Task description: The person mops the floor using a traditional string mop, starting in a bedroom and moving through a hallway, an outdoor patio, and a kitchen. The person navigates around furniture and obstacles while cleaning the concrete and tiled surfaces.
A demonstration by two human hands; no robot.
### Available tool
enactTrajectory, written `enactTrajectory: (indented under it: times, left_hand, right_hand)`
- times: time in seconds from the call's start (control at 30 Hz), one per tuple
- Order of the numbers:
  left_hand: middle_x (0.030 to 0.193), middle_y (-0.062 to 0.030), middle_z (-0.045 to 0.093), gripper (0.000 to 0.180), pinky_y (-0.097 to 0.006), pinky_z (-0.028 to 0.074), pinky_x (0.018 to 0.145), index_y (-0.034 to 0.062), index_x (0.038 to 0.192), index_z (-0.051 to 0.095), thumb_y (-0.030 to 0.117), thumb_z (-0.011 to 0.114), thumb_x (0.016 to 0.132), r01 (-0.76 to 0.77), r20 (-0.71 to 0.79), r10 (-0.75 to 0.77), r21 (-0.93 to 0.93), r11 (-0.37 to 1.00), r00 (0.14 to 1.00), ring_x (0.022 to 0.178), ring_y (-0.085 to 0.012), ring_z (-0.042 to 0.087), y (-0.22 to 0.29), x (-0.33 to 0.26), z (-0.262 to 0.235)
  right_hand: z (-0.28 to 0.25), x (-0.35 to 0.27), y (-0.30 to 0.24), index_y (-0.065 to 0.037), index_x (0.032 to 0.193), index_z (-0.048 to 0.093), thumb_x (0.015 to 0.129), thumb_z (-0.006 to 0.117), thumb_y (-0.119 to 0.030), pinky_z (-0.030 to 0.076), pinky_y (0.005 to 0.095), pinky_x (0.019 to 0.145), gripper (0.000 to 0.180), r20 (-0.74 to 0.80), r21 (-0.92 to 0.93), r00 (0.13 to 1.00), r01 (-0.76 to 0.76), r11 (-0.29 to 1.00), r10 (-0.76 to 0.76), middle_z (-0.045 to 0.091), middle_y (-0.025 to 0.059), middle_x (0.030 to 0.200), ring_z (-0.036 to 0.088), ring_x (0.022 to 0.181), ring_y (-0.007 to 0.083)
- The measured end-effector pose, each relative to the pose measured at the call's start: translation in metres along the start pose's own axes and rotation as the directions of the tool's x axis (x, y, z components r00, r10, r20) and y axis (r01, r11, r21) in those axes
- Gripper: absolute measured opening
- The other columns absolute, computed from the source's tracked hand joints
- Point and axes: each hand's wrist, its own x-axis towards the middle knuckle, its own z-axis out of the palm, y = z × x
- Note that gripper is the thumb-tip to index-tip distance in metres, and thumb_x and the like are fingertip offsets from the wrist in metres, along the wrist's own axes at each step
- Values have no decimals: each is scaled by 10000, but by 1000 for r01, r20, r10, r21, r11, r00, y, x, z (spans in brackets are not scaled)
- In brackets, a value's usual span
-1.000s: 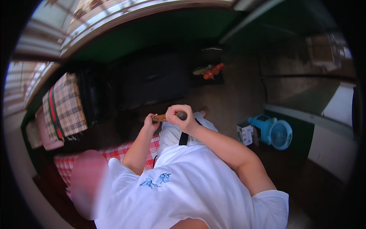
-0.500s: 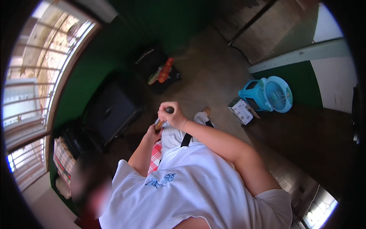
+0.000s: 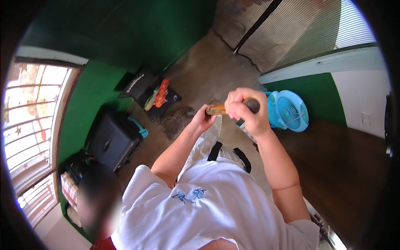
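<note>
Both my hands grip the yellowish-brown handle [image 3: 217, 109] of a broom, held out in front of my waist. My right hand [image 3: 246, 109] is wrapped round it near its dark, rounded top end. A short way to the left along the handle, my left hand [image 3: 203, 119] is closed on it. Brownish, fanned bristles [image 3: 176, 123] show beyond my left hand, over the floor and partly out of focus. The stretch of handle between them and my left hand is mostly hidden.
To the left stand a black speaker-like case [image 3: 114, 139] and a barred window [image 3: 35, 121]. Red and green items lie on a black case [image 3: 160, 106] ahead. A blue fan [image 3: 291, 110] stands at the right, with a brown table [image 3: 333, 158] nearer me.
My hands have moved right with the broom, and its handle has swung from steeply slanted to nearly level. The bristles now show on the left. My view has turned too.
</note>
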Motion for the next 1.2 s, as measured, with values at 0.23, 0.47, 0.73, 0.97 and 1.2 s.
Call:
enactTrajectory:
  times: [0.23, 0.47, 0.73, 0.97, 1.2]
  left_hand:
    - [702, -52, 514, 125, -275, 471, 662, 55, 740, 466, 151, 530, 790, 74, 234, -56, -70, 995, 971, 681, -165, 522, 65, 94, 86]
    - [682, -67, 529, 143, -291, 448, 652, 66, 740, 480, 180, 566, 751, 29, 37, -31, 53, 998, 999, 660, -195, 519, 55, 151, 138]
    - [735, -49, 549, 290, -312, 461, 686, 72, 793, 520, 354, 587, 812, 88, -40, -80, 258, 962, 996, 694, -195, 531, 9, 126, 180]
    - [1147, -175, 496, 446, -422, 416, 924, 0, 1174, 401, 326, 498, 885, -151, -75, 201, 424, 893, 977, 1053, -310, 502, 70, 125, -94]
    - [952, -157, 547, 361, -447, 522, 727, 23, 1150, 379, 271, 448, 896, -398, -672, 386, 146, 906, 632, 790, -305, 597, 148, 24, -203]
  right_hand:
    - [-43, 73, -5, -32, 533, 404, 619, 564, -36, 356, 296, 501, 182, 200, -306, 962, 242, 921, -186, 456, 61, 520, 446, 492, 207]
    - [-106, 88, -8, -59, 524, 362, 559, 546, 7, 300, 312, 434, 199, 53, -307, 964, 263, 915, -259, 386, 58, 502, 383, 439, 228]
    - [-142, 75, -34, -19, 532, 433, 634, 513, 6, 386, 275, 462, 132, -183, -183, 945, 237, 954, -270, 454, 67, 492, 446, 430, 195]
    - [-82, 121, -14, -16, 576, 449, 693, 531, 18, 311, 239, 432, 147, -129, -341, 894, 367, 866, -430, 468, 51, 527, 429, 456, 120]
    - [29, 178, 29, -66, 580, 475, 704, 657, -60, 357, 273, 419, 220, -2, -375, 894, 415, 829, -448, 458, 56, 511, 443, 419, 179]
